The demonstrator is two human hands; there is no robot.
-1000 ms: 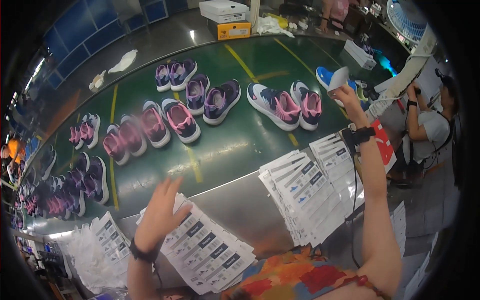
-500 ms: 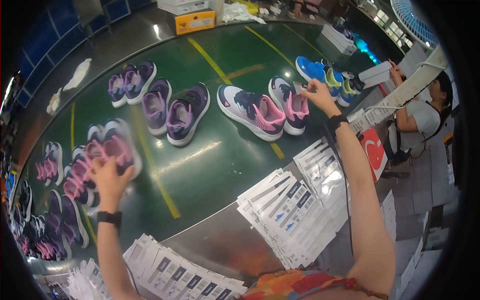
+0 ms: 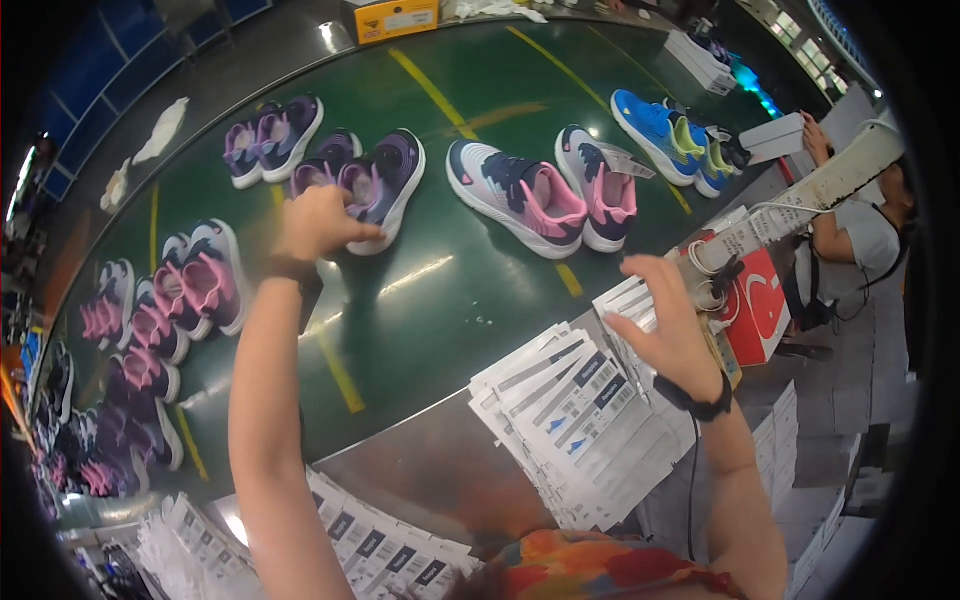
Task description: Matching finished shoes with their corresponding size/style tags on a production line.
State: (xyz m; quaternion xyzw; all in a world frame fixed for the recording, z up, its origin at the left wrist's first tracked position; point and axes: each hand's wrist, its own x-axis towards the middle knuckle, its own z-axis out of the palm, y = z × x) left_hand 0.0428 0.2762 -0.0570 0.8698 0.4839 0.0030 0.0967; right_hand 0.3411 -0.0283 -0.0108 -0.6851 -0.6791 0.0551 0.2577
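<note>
My left hand (image 3: 325,222) is at a pair of dark purple sneakers, its thumb spread beside the right purple sneaker (image 3: 392,190). Its fingers, partly blurred, overlap the heel of the left purple sneaker (image 3: 340,150). To the right stands a white, navy and pink sneaker (image 3: 510,200) with its mate (image 3: 590,180), which has a white paper tag (image 3: 628,163) at its opening. My right hand (image 3: 675,335) is over a fanned stack of printed paper tags (image 3: 630,300), thumb and fingers apart, with nothing visibly gripped.
Blue and lime sneakers (image 3: 660,135) stand farther right on the green conveyor belt (image 3: 440,320). Pink-lined sneakers (image 3: 205,285) sit at left. More tag sheets (image 3: 560,420) overlap the metal edge. A red box (image 3: 755,310) and a co-worker (image 3: 865,245) are on the right.
My left hand has left the pink-lined sneakers and moved right to the purple pair. My right hand has drawn back from the white and pink sneaker, leaving a tag there, to the tag stack.
</note>
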